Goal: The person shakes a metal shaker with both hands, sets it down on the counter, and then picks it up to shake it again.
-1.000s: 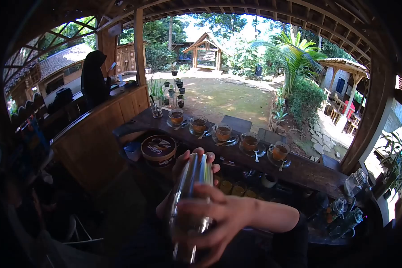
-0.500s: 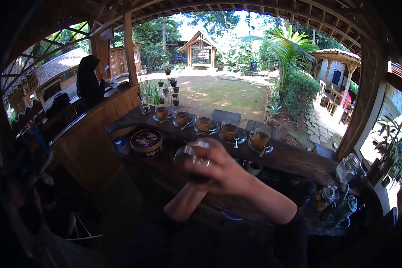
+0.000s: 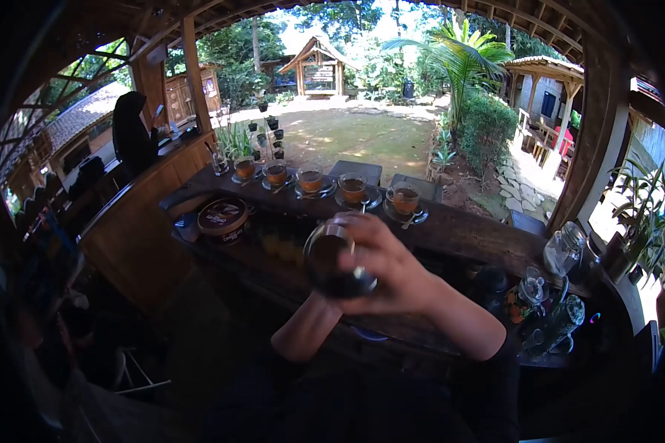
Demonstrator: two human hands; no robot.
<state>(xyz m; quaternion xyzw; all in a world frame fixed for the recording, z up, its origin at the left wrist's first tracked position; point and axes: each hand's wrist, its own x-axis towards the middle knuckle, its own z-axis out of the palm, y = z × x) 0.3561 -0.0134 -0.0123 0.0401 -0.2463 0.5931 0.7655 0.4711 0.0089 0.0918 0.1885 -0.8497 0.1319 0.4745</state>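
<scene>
My right hand is wrapped round a dark, shiny cylindrical container with a metallic rim, held above the counter. My left forearm comes up beneath it; the left hand is mostly hidden behind the container and the right hand. Beyond my hands, several glass cups of amber drink, such as the rightmost cup, stand in a row on saucers with spoons. A round brown tub with a printed lid sits to the left.
Glass jars and a clear teapot stand at the counter's right end. Stools are beyond the wooden counter. A person in dark clothing is at the left counter.
The container has turned, its round end now showing larger toward me. My right hand has shifted slightly right and down, and the whole view has moved a little.
</scene>
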